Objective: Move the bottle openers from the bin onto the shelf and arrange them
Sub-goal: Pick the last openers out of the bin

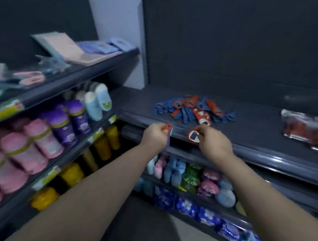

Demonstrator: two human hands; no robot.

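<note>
A loose pile of red and blue bottle openers (193, 109) lies on the dark shelf (255, 132) in front of me. My left hand (156, 136) is closed on a small bunch of openers (168, 132), a red one on top and a blue one showing below. My right hand (215, 141) pinches a red bottle opener (193, 136) with its ring end facing me. Both hands hover at the shelf's front edge, just short of the pile. No bin is in view.
A shiny red packet (305, 128) lies at the shelf's right end. The left rack holds pink, purple and yellow bottles (67, 123) with packets above. Below my arms, lower shelves carry patterned blue, green and pink items (192, 175).
</note>
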